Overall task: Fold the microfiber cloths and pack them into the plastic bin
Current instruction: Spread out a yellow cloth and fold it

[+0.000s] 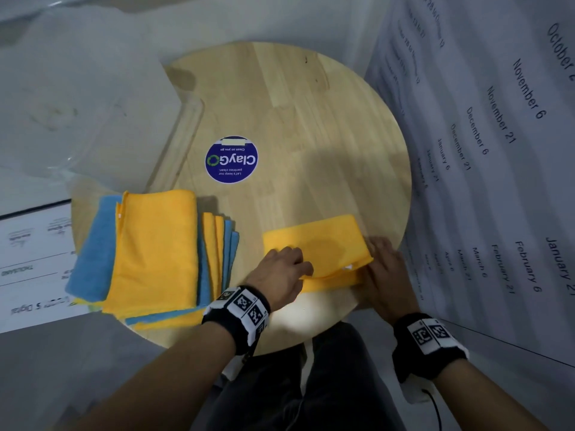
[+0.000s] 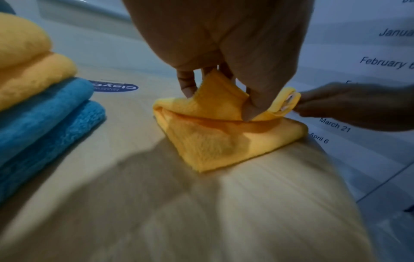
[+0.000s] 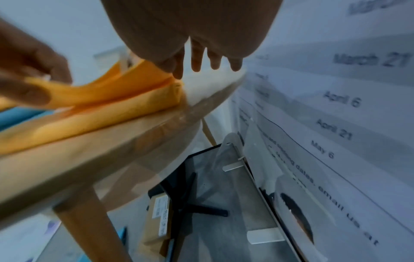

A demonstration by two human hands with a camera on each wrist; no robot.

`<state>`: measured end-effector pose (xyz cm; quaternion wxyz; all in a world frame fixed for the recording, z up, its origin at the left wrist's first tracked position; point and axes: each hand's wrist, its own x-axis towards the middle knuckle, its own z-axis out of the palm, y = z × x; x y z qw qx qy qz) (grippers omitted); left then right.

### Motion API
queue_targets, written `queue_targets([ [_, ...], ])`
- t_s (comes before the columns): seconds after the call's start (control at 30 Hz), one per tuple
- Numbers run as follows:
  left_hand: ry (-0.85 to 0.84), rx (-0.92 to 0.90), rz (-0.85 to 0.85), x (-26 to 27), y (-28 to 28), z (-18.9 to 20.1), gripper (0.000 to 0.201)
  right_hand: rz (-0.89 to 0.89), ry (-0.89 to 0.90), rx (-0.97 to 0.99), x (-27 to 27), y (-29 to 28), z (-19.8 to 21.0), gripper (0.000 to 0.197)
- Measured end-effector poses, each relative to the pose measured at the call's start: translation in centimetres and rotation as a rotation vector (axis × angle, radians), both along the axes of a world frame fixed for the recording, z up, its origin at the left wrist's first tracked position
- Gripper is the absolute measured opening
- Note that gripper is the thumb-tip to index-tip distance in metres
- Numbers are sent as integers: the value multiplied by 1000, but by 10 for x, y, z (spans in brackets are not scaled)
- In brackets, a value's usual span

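Black wristbands, checkered white tags; trousers seemingly dark.

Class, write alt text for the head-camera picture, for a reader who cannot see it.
Two hands fold a yellow cloth at the near right edge of a round wooden table: the left hand pinches its upper layer, the right hand its right end. A stack of yellow and blue cloths lies to the left.

The clear plastic bin at the left of the desk is pale and blurred, and its inside cannot be seen. The left hand covers part of the folded yellow cloth. In the stack of cloths, the lower ones show only their edges, so their number is unclear. The small print on the round sticker is too small to read.
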<state>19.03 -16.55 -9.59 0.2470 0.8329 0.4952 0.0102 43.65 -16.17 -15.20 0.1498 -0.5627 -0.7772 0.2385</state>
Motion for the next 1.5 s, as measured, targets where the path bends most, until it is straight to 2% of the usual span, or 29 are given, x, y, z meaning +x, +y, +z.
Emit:
queue_targets([
  [0.1,53,-113,-30,-3,-6,-5,26,-220,156,12,-2,4,11,44],
  [0.17,81,-189,-72,-6,-5,-5,28,-328,256,-88,-13,7,22,44],
  [0.2,31,-206,-37,-8,-5,-3,29,-373,278,-163,-19,10,25,42],
  [0.23,-48,-205,59,-9,-5,-2,31,-409,272,-251,-24,13,25,41],
  [0.3,-168,-103,355,-10,-5,-2,34,-448,207,-430,-34,20,26,46],
  [0.37,-162,-69,662,-7,-4,1,39,-447,156,-531,-39,23,24,55],
  [0.43,-117,-273,907,1,-2,5,61,-435,105,-584,-40,23,23,60],
  [0.5,-150,-433,1093,8,2,10,76,-396,60,-633,-38,23,20,54],
  [0.57,-239,-506,1259,9,4,11,81,-318,37,-664,-37,23,20,39],
  [0.67,-300,-654,1364,9,4,12,84,-280,144,-710,-34,23,26,27],
  [0.7,-352,-685,1381,7,2,12,79,-291,204,-732,-33,23,32,23],
  [0.77,-529,-685,1410,4,-1,16,52,-317,335,-775,-32,25,42,20],
  [0.83,-686,-647,1384,2,-5,28,24,-318,464,-794,-30,28,57,26],
  [0.87,-733,-617,1352,0,-7,36,19,-311,525,-787,-29,30,66,30],
  [1.03,-872,-447,1213,-19,-21,84,20,-243,639,-659,-35,55,114,29],
  [1.17,-1008,-407,1115,-51,-34,111,46,-125,669,-560,-63,77,154,25],
  [1.27,-1027,-393,1034,-81,-44,123,63,-23,673,-525,-97,88,174,34],
  [1.3,-1006,-368,1007,-92,-47,124,61,3,672,-518,-111,91,178,39],
  [1.37,-947,-308,957,-116,-55,130,43,29,723,-518,-143,93,184,45],
  [1.43,-940,-285,948,-142,-63,130,19,23,797,-514,-177,92,188,39],
  [1.5,-945,-290,966,-168,-73,128,11,16,820,-485,-212,87,192,28],
])
